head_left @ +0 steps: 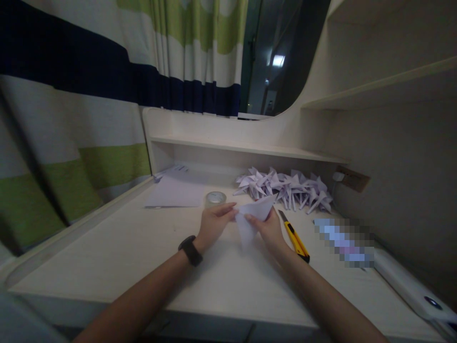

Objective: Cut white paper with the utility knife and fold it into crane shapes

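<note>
Both forearms enter from the bottom edge and meet just below the frame's centre, over the desk [117, 257]. I note a black wristband [190, 250] on the left arm. My left hand [214, 223] pinches the left edge of a folded white paper [252, 216] between thumb and fingers; my right hand [269, 231] is closed on its lower right side. Held this way from both sides, the sheet is lifted slightly off the surface, its pointed flap angled toward the upper right — a grip that, in my judgement, keeps the creases aligned.

Just right of the right hand lies a yellow utility knife [294, 237], apart from the fingers. A roll of clear tape [215, 198] stands just above the left hand. Flat paper sheets [174, 193] lie left of centre. A heap of folded paper pieces [285, 186] sits right of centre under the shelf [246, 148] — near, but clear of the hands.
</note>
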{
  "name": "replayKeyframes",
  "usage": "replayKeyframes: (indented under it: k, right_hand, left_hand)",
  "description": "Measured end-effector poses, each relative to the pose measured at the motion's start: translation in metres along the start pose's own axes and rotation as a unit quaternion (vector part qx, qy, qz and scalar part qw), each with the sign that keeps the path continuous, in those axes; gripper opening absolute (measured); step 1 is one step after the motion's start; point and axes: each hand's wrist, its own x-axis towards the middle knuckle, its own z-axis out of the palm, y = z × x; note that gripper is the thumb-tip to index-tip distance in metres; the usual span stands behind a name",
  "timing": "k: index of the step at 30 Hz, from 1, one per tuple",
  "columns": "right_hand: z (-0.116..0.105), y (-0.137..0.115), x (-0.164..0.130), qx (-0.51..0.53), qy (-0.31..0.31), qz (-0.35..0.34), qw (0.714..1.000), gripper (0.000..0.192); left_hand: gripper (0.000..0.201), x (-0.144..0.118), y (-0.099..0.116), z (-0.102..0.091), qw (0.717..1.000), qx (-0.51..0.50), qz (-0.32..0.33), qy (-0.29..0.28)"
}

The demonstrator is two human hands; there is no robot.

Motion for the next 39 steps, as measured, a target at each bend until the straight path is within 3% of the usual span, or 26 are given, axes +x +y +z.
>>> replayKeyframes:
  k: [11,17,23,30,39]
  right_hand:
    - [-0.001,-0.005,0.001,0.033,-0.008,0.021,0.999,0.056]
    - [-0.004,-0.014,0.001,0.09,-0.034,0.057,0.994,0.05]
    - [-0.01,-0.012,0.01,0.102,0.0,0.084,0.991,0.035]
    - [-0.025,-0.019,0.023,0.145,0.042,0.108,0.983,0.033]
    - [-0.028,-0.022,0.027,0.144,0.058,0.104,0.982,0.037]
  left_hand:
    - [0.01,-0.002,0.006,0.001,0.999,0.048,0.017,0.003]
    - [0.013,-0.004,0.006,0.001,0.998,0.066,0.003,0.005]
    - [0.015,-0.004,0.003,-0.003,0.994,0.098,0.003,-0.037]
    - [0.012,-0.003,0.0,-0.003,0.994,0.102,-0.001,-0.047]
    - [0.013,-0.004,-0.001,-0.005,0.99,0.127,0.02,-0.053]
